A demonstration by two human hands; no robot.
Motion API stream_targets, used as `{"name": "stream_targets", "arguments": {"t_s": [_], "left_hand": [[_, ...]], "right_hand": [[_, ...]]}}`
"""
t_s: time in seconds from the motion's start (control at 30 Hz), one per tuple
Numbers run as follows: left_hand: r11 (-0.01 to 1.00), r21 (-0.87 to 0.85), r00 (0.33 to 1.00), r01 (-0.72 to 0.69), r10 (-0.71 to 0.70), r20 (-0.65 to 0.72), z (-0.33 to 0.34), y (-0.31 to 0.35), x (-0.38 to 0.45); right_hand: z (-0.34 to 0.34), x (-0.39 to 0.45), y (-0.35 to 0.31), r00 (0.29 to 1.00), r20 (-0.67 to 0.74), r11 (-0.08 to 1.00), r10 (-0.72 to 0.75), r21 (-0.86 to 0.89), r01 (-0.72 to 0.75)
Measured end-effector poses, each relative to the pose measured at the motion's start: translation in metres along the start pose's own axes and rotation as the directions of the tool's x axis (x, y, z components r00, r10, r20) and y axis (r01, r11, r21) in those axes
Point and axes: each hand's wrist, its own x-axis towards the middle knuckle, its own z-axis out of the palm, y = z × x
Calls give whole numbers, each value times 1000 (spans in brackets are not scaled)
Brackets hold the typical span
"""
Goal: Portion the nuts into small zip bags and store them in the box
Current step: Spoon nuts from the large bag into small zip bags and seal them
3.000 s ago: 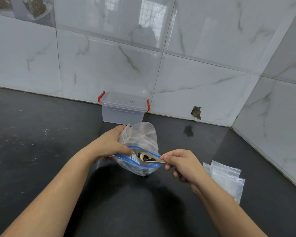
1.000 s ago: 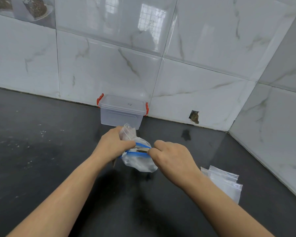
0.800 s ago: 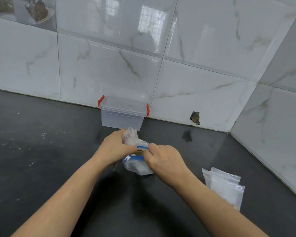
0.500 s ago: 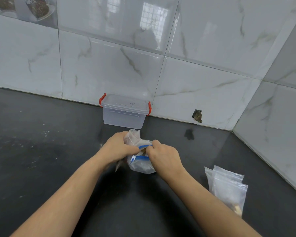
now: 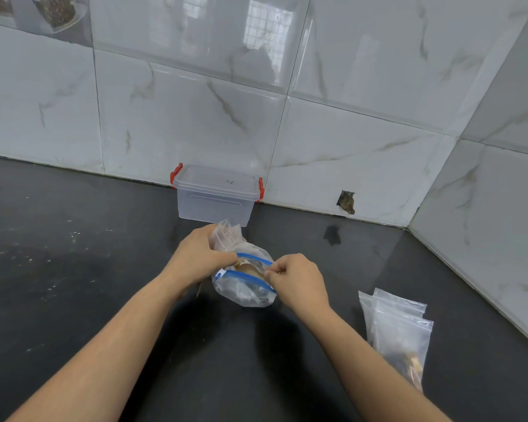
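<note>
Countertop (image 5: 73, 300): dark, bare on the left apart from pale specks.

Left hand (image 5: 200, 258): closed around the gathered neck of a clear plastic bag (image 5: 229, 239) and pinching the left end of the blue-zip bag (image 5: 244, 287), held just above the counter in centre view.

Blue-zip bag: mouth partly open, the two blue strips apart in the middle. A metal spoon (image 5: 250, 271) appears to lie across the opening; nuts inside are dark and indistinct.

Storage box (image 5: 215, 194): clear, red side clips, lid on, standing against the tiled wall directly behind the hands and apart from them.

Right hand (image 5: 296, 280): fingers curled, thumb and forefinger pinched on the right end of the zip.

Small zip bags (image 5: 397, 330): stacked flat on the counter well to the right; a few nuts visible at the lower end of one.

Assessment: portioning stage, source bag being handled at its mouth; whether it is being opened or sealed cannot be told. The next move calls for a steady grip at both ends of the zip, and the box lid must be unclipped before storing
</note>
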Motion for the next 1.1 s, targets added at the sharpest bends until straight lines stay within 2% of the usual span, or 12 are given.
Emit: {"name": "stream_targets", "arguments": {"t_s": [0.07, 0.13, 0.2, 0.27, 0.33, 0.43, 0.67, 0.8, 0.97, 1.1], "left_hand": [[999, -44, 999, 2, -1, 37, 1, 1, -1], [995, -103, 999, -1, 6, 54, 2, 2, -2], [988, -154, 999, 1, 7, 51, 2, 3, -2], [983, -182, 998, 8, 3, 58, 1, 3, -2], [979, -204, 997, 27, -11, 81, 1, 2, -1], [978, -203, 994, 49, -28, 104, 3, -2, 0], [967, -229, 989, 112, -86, 120, 1, -9, 6], [937, -302, 979, 178, -137, 151, -2, -13, 6], [929, -309, 975, 202, -160, 157, -4, -15, 8], [939, -286, 976, 189, -148, 157, -3, -14, 8]], "right_hand": [[0, -3, -1, 999, -22, 1000, 29, -1, -29], [-1, -5, -6, 996, -85, 988, -6, -157, -8], [-4, -9, -12, 986, -114, 933, -119, -353, 72], [-7, -14, -19, 967, -53, 859, -247, -474, 194], [-7, -17, -23, 951, 32, 806, -308, -522, 279], [-3, -13, -23, 950, 41, 804, -308, -523, 283], [21, 2, -20, 969, -18, 891, -246, -397, 219], [24, 5, -18, 964, 58, 880, -260, -396, 261], [4, 2, -15, 950, 109, 864, -291, -396, 310], [-10, -7, -10, 950, 34, 849, -310, -439, 293]]}}
